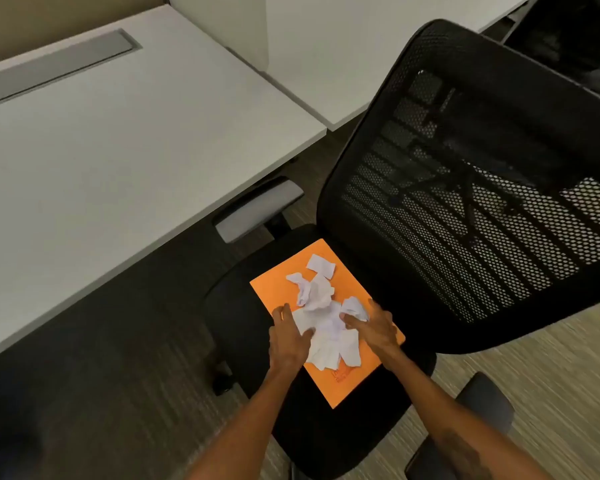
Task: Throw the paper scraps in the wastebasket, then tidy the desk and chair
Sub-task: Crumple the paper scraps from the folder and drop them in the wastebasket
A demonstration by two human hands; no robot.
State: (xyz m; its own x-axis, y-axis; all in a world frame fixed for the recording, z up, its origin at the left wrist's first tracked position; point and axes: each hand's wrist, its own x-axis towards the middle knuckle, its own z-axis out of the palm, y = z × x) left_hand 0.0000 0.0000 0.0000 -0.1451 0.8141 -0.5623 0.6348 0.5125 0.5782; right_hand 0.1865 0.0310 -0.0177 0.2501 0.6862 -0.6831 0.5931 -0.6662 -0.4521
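i'm in an office: white desks (118,140) run side by side, one with a grey cable hatch (59,64), a divider panel (229,22) stands between them, and a black mesh chair (465,168) with armrests sits on carpet (84,375).

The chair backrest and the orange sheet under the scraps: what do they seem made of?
Chair backrest: black mesh, likely synthetic, since light shows through its holes. Orange sheet: probably matte card or paper folder, flat with crisp edges.
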